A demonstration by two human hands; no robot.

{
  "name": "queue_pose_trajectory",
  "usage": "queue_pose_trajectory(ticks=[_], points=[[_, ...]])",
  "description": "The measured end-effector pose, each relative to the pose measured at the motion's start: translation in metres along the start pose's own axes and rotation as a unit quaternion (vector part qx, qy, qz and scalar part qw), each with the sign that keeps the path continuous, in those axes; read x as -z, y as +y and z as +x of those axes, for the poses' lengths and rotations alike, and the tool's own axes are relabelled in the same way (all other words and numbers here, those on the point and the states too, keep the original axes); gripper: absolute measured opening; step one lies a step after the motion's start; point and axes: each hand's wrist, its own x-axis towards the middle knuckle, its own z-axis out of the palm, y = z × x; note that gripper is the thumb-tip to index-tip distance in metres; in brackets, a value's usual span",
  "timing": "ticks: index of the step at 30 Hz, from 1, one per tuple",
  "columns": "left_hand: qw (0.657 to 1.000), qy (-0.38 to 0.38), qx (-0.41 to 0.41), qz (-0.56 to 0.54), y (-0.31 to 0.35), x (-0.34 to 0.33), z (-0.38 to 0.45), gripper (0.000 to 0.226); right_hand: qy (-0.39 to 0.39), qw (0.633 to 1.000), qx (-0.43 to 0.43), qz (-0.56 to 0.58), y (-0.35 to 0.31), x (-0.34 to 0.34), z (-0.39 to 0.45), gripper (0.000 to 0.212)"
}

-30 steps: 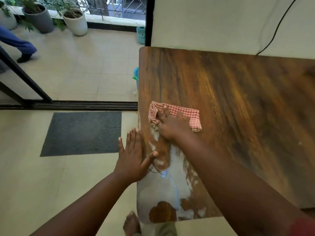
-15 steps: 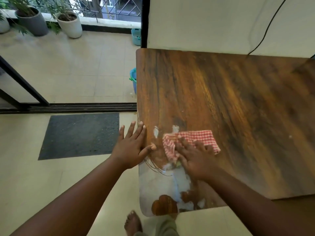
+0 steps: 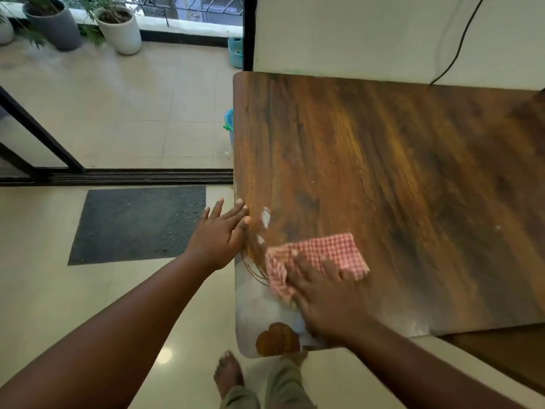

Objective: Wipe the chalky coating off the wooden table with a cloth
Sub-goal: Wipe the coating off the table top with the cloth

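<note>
Presently the red-and-white checked folded cloth (image 3: 318,258) lies near the front left corner of the brown wooden bench (image 3: 398,178), right hand (image 3: 330,302) pressing it flat, fingers spread. Soft, light and limp, it likely bunches; hold by broad palm pressure. Left hand (image 3: 219,236), fingers straight, braces the left edge beside the white chalky coating (image 3: 259,314).

One wooden worktop (image 3: 383,172), with one red-checked cloth (image 3: 321,255) on it toward seven o'clock. Two hands: the left hand (image 3: 219,234) at the worktop's nine o'clock edge, the right hand (image 3: 327,302) on the cloth. One broad patch of chalky coating (image 3: 259,308) at the near corner, plus two small white flecks (image 3: 265,216) just above it, possibly three, as the blur makes them hard to separate. Three plant pots (image 3: 119,29) at eleven o'clock. One dark floor mat (image 3: 138,222) at nine. One bare foot (image 3: 228,376) at six. One black cable (image 3: 460,39) on the wall at one o'clock.
</note>
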Motion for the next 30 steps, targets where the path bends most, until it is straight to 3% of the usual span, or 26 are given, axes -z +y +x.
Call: queue_pose_trajectory(ticks=[3,6,10,15,19,25,30], points=[[1.0,-0.015,-0.001,0.008,-0.001,0.001,0.001,0.069,-0.019,0.999,-0.044,-0.013,0.018,-0.016,-0.053,0.052],[0.999,-0.034,0.002,0.029,-0.001,0.001,0.002,0.06,-0.005,0.995,-0.097,-0.002,0.041,-0.022,-0.047,0.058],[0.998,-0.043,-0.006,0.046,-0.001,0.002,0.002,0.056,0.045,0.985,-0.166,0.032,0.009,-0.028,-0.027,0.058],[0.996,-0.059,-0.004,0.071,0.001,0.004,0.001,0.059,0.034,0.995,-0.084,0.044,-0.04,-0.041,-0.055,0.052],[0.993,-0.084,-0.001,0.087,0.004,0.01,0.001,0.059,0.047,0.998,-0.013,0.027,-0.023,-0.044,-0.077,0.049],[0.98,-0.145,0.021,0.132,0.006,0.02,0.01,0.054,0.068,0.997,-0.029,-0.01,0.035,-0.049,-0.101,0.042],[0.969,-0.201,0.07,0.128,0.015,0.026,0.024,0.055,0.105,0.994,-0.03,0.008,0.004,-0.062,-0.091,0.042]])
